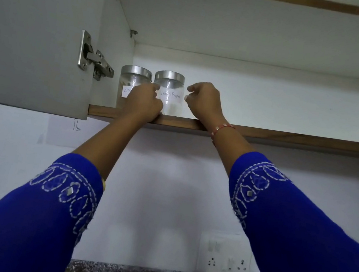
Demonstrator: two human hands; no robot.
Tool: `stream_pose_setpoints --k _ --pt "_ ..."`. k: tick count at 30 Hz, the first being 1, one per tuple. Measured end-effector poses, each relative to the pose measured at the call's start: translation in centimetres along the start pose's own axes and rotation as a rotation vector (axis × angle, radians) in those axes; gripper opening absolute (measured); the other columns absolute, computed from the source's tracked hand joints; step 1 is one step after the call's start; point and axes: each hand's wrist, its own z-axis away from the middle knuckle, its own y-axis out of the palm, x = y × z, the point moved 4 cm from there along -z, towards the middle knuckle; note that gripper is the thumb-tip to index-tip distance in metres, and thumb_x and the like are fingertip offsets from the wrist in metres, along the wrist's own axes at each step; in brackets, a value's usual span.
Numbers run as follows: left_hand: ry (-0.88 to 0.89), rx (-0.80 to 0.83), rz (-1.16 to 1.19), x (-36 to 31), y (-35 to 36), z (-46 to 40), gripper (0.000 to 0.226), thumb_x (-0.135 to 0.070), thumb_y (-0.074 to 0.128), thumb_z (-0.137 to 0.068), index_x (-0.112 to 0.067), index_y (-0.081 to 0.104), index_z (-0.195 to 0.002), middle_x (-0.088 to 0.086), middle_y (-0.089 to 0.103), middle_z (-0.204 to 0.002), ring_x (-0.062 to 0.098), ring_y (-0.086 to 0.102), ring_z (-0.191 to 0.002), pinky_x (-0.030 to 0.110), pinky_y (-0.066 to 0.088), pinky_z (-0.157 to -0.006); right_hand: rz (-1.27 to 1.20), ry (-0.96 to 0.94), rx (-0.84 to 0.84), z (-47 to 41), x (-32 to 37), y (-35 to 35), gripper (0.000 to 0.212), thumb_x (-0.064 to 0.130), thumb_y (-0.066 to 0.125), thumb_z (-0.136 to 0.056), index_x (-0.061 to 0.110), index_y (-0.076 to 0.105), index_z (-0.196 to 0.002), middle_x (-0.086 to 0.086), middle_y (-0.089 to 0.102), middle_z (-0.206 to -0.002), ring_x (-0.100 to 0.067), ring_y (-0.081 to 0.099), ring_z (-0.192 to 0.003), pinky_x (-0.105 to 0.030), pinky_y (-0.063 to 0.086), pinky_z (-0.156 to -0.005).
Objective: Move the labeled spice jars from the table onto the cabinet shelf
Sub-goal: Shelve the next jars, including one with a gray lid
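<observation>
Now you set the pepper jar (171, 95) on the shelf (290, 137).
Your left hand (144, 102) touches it, fingers curled; right hand (203, 102) beside it, loosely curled, holds nothing, perhaps guarding against tipping.

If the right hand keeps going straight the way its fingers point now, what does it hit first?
The right hand points left with its fingers loosely curled, toward the Black Pepper jar on the cabinet shelf. It would probably meet that jar's side first, though depth is hard to judge from this one view.
</observation>
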Motion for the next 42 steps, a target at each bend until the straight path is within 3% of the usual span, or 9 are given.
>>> stream_pose_setpoints --k 7,11,16,21,26,30,34,38,42 --pt "0.201 -0.261 0.363 -1.9 0.7 8.5 0.043 0.005 0.036 -0.083 -0.002 0.061 -0.118 0.012 0.063 -0.120 0.015 0.055 -0.115 0.009 0.037 -0.096 -0.068 -0.155 -0.270 8.8 -0.5 -3.3 0.031 0.000 0.046 -0.087 -0.002 0.063 -0.113 -0.016 0.066 -0.112 -0.027 0.061 -0.105 -0.016 0.037 -0.089" --pt "0.350 -0.164 0.372 -4.0 2.9 14.7 0.038 0.002 0.039 -0.085 0.001 0.061 -0.116 0.015 0.065 -0.116 0.011 0.054 -0.108 0.002 0.035 -0.093 -0.092 -0.194 -0.326 16.0 -1.7 -5.2 0.028 -0.001 0.048 -0.084 -0.006 0.066 -0.105 -0.019 0.068 -0.103 -0.029 0.063 -0.098 -0.021 0.044 -0.087" --pt "0.260 -0.094 0.433 -5.4 5.2 22.7 0.034 -0.005 0.043 -0.089 -0.005 0.060 -0.119 0.010 0.064 -0.121 0.007 0.052 -0.111 0.001 0.035 -0.095 -0.055 -0.061 -0.360 24.5 -4.5 -7.9 0.031 0.009 0.051 -0.086 -0.002 0.064 -0.113 -0.018 0.066 -0.115 -0.028 0.063 -0.108 -0.035 0.051 -0.095" --pt "0.155 0.034 0.513 -5.1 7.1 30.2 0.036 -0.003 0.042 -0.089 -0.004 0.058 -0.121 0.011 0.062 -0.124 0.017 0.056 -0.117 0.024 0.043 -0.103 0.030 0.088 -0.355 33.3 -8.2 -10.7 0.030 0.009 0.051 -0.088 0.000 0.064 -0.114 -0.014 0.066 -0.117 -0.024 0.062 -0.109 -0.029 0.050 -0.095" --pt "0.021 0.181 0.629 -4.4 9.5 37.6 0.037 -0.002 0.043 -0.087 -0.004 0.058 -0.121 -0.002 0.057 -0.116 0.012 0.055 -0.114 0.017 0.044 -0.100 0.040 0.305 -0.317 42.1 -12.1 -12.5 0.030 0.006 0.051 -0.089 0.001 0.062 -0.116 -0.013 0.064 -0.117 -0.010 0.059 -0.102 -0.005 0.043 -0.090" --pt "-0.008 0.343 0.661 -4.2 11.8 44.1 0.035 -0.001 0.044 -0.088 0.000 0.058 -0.119 -0.001 0.056 -0.113 0.000 0.054 -0.107 0.005 0.040 -0.094 0.061 0.448 -0.279 48.4 -14.1 -13.8 0.031 0.006 0.052 -0.088 0.000 0.061 -0.117 -0.014 0.064 -0.115 -0.015 0.059 -0.105 -0.010 0.044 -0.092" --pt "-0.070 0.469 0.660 -3.9 13.4 50.8 0.035 -0.003 0.044 -0.087 0.000 0.059 -0.118 -0.001 0.056 -0.113 -0.002 0.051 -0.107 0.002 0.038 -0.093 0.047 0.638 -0.106 54.7 -15.5 -14.6 0.033 0.008 0.055 -0.089 0.005 0.059 -0.121 -0.011 0.061 -0.120 -0.013 0.056 -0.109 -0.015 0.045 -0.093" --pt "-0.220 0.636 0.587 -3.6 14.9 56.5 0.034 0.001 0.046 -0.089 -0.001 0.058 -0.120 0.010 0.061 -0.122 0.008 0.052 -0.112 -0.001 0.036 -0.092 0.072 0.819 0.316 60.7 -16.9 -14.1 0.036 0.015 0.066 -0.083 0.010 0.061 -0.119 -0.005 0.062 -0.115 -0.007 0.056 -0.101 -0.005 0.039 -0.081" --pt "-0.491 0.797 0.571 -3.7 16.0 60.7 0.033 0.002 0.044 -0.091 -0.001 0.056 -0.122 0.013 0.061 -0.124 0.011 0.055 -0.109 0.008 0.042 -0.084 0.139 0.749 0.780 65.5 -18.1 -12.9 0.073 0.046 0.071 -0.067 0.014 0.052 -0.130 -0.007 0.052 -0.129 -0.020 0.047 -0.122 -0.032 0.039 -0.104"
